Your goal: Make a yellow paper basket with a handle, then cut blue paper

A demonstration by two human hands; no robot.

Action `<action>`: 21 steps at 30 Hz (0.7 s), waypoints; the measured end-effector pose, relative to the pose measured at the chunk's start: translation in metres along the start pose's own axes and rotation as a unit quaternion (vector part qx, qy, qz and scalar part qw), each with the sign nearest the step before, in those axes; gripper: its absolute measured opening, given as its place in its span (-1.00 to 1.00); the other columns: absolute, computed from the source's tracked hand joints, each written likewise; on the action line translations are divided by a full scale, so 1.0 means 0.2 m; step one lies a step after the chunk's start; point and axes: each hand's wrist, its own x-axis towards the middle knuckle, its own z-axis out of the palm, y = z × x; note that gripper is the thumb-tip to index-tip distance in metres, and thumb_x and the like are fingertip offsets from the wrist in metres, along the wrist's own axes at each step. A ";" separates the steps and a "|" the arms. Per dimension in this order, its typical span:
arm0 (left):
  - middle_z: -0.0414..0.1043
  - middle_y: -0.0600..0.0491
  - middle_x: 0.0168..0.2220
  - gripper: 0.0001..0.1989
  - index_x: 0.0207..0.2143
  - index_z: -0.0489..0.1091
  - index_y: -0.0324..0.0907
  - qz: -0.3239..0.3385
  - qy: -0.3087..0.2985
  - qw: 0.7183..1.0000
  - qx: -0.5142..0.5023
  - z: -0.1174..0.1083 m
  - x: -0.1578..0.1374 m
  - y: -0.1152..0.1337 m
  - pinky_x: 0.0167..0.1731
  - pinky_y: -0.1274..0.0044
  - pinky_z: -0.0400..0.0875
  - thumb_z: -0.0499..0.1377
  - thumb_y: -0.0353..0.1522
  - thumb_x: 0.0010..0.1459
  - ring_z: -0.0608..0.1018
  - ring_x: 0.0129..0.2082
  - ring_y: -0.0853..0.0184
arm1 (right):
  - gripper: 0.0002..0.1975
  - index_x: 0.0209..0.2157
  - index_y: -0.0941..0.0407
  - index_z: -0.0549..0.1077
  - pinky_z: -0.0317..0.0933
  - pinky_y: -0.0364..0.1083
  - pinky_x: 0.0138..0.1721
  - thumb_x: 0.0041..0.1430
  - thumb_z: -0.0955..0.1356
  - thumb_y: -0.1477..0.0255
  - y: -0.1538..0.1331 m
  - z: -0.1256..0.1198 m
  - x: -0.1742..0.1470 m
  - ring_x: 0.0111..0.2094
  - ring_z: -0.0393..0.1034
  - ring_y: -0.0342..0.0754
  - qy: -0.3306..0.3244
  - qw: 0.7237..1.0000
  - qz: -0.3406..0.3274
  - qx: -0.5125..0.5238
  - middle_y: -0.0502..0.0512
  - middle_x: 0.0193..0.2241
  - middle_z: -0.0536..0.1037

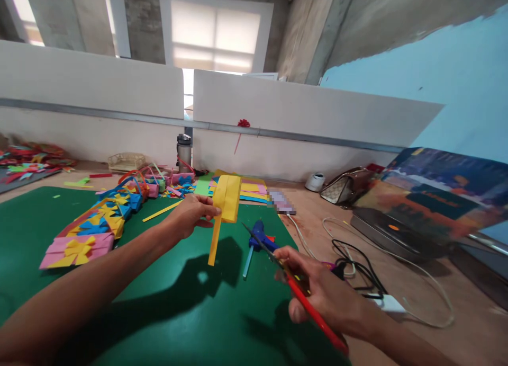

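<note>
My left hand (195, 215) pinches a yellow folded paper piece (228, 197) above the green mat, with a narrow yellow strip (215, 242) hanging down from it. In my right hand (317, 286) is a pair of scissors (304, 297) with red handles, its blades pointing up and left. A blue glue gun (259, 237) lies on the mat behind the blades, a clear glue stick (248, 262) sticking out of it. The scissors and the yellow paper are apart.
Finished-looking paper bags with bows (77, 249) line the left of the green mat (166, 297). Coloured sheets (254, 188), a phone (282, 202) and a steel bottle (184, 153) stand or lie at the back. Cables (357, 260), a power strip (387, 304) and a handbag (343, 186) are on the right.
</note>
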 end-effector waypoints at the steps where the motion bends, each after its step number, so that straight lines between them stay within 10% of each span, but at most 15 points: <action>1: 0.24 0.19 -0.74 -0.76 -0.69 0.27 -0.24 -0.003 -0.005 1.000 0.000 0.00 0.00 0.00 -0.58 0.56 0.34 0.32 -0.42 -0.40 0.37 -0.63 0.45 | -0.45 -0.22 0.06 0.26 0.07 -0.24 -0.50 -0.37 0.40 0.62 0.00 -0.01 0.00 -0.52 0.13 -0.21 -0.001 1.000 -0.005 0.010 -0.15 -0.52 0.27; 21: 0.19 0.19 -0.76 -0.78 -0.73 0.22 -0.23 -0.035 -0.050 0.998 -0.017 0.04 -0.02 -0.04 -0.67 0.57 0.35 0.28 -0.45 -0.38 0.32 -0.70 0.48 | -0.67 -0.33 0.15 0.49 -0.09 -0.20 -0.56 -0.11 0.37 0.21 -0.06 -0.11 0.12 -0.58 0.07 -0.19 -0.034 0.978 -0.095 -0.182 -0.09 -0.63 0.26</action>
